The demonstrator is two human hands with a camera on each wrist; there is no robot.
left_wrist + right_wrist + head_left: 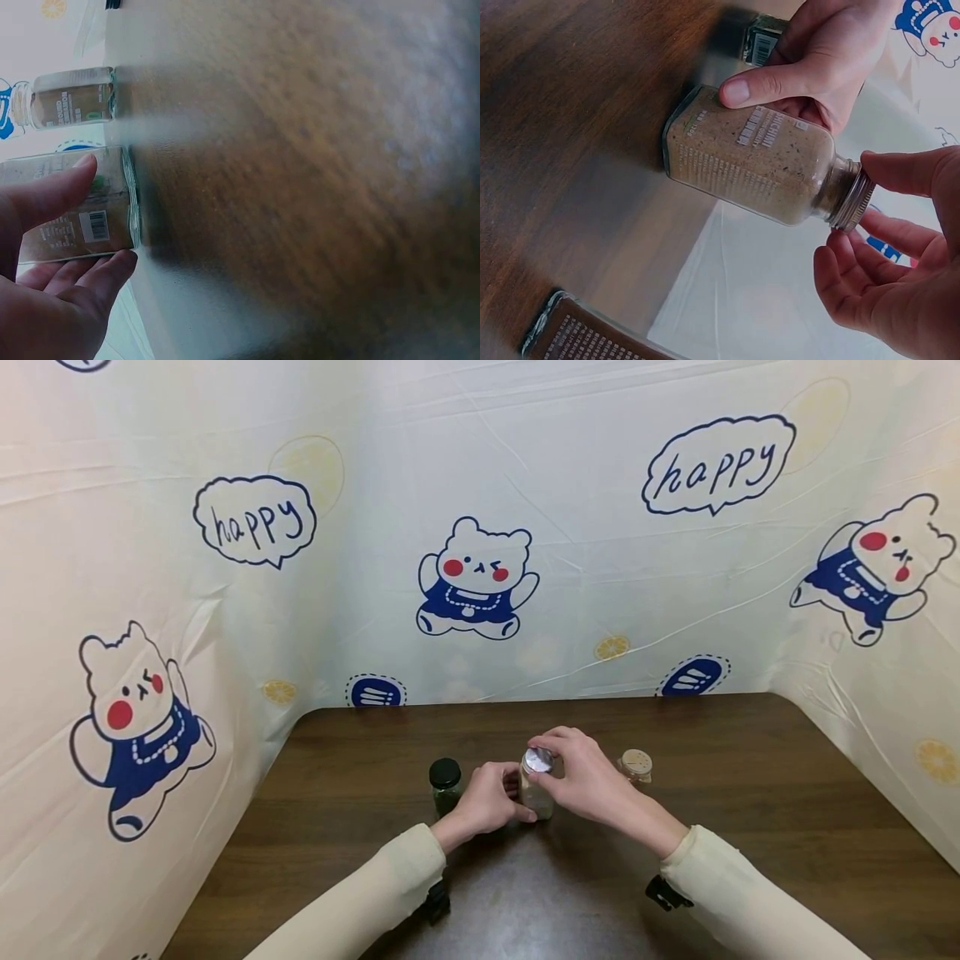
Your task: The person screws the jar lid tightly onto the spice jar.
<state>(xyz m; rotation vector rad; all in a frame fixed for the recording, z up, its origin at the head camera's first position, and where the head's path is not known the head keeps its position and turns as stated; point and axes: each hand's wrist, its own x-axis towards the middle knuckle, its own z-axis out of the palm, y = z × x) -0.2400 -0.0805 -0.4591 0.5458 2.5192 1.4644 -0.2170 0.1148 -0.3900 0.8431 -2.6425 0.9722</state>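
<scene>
A square glass jar (537, 795) of speckled beige seasoning stands upright on the table, its silver metal cap (853, 201) on its neck. The left hand (489, 798) grips the jar's body low down, thumb on one side and fingers on the other; in the left wrist view the hand (60, 262) holds it near the base. With thumb and fingertips the right hand (592, 777) pinches the cap from above, and the right wrist view shows that hand (900, 255) at the cap's rim.
A jar with a black lid (446, 773) and green contents stands just left of the left hand. Behind the right hand is another jar with a perforated, pale top (636, 763). Patterned cloth surrounds the brown table (337, 843) at the back and sides.
</scene>
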